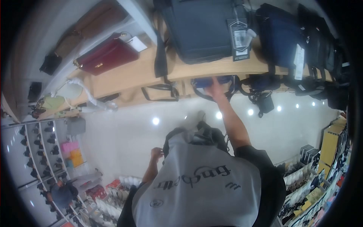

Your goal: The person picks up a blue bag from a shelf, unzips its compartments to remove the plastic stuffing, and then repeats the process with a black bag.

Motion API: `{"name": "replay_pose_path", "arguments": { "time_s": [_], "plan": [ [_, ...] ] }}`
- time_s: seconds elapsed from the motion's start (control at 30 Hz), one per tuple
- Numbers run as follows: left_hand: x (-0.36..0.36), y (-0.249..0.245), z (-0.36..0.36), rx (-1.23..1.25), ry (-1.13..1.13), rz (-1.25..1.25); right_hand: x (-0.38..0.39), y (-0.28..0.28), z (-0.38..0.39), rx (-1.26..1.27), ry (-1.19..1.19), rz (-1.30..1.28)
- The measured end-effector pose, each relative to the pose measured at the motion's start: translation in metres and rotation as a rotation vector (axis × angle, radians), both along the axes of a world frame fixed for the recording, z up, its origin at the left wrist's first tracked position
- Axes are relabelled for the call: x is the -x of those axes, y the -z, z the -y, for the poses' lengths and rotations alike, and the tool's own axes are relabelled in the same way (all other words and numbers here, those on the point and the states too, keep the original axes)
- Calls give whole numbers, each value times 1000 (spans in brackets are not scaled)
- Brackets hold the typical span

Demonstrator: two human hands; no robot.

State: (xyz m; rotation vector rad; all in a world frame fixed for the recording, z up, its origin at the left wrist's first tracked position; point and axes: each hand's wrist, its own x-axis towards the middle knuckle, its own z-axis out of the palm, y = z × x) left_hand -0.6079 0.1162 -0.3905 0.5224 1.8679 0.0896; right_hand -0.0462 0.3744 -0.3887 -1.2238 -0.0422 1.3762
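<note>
My right hand (pixel 216 90) reaches up to the shelf's lower level. Its fingers are on a blue bag (pixel 198 83) with a dark strap, and part of the bag is hidden under the shelf board. Lower and to the left, my left hand (pixel 156 152) is beside my body with its fingers curled. A small dark bit shows at its fingertips, too small to name. Above my right hand, a large dark grey bag (pixel 204 32) with a hanging tag (pixel 239 38) sits on the wooden shelf (pixel 211 72).
A dark red purse (pixel 109 56) lies on the upper shelf at left, and dark blue and black bags (pixel 279 36) stand at right. A small black bag (pixel 266 103) hangs below. Another person (pixel 62 193) is at lower left near shoe racks (pixel 43 151). Goods racks (pixel 302 178) fill the lower right.
</note>
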Motion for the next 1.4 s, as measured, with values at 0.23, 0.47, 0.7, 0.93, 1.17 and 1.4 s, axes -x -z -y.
{"name": "replay_pose_path", "arguments": {
  "time_s": [0.23, 0.47, 0.7, 0.93, 1.17, 1.4],
  "plan": [
    [35, -9, 47, -459, 201, 12, -16, 19, -21, -142, 31, -56],
    [73, -27, 24, -375, -36, 82, 13, -48, 23, 12, 158, 47],
    [176, 37, 79, -461, -125, 35, 132, -8, 168, 304, -49, 9],
    [303, 59, 156, -88, -420, 165, 216, 7, 258, 460, -607, 489],
    [361, 76, 159, -23, -387, 218, 222, -20, 206, 435, -884, 842],
    [329, 40, 100, -93, -235, 308, 276, -85, 61, 162, -741, 1908]
  ]
}}
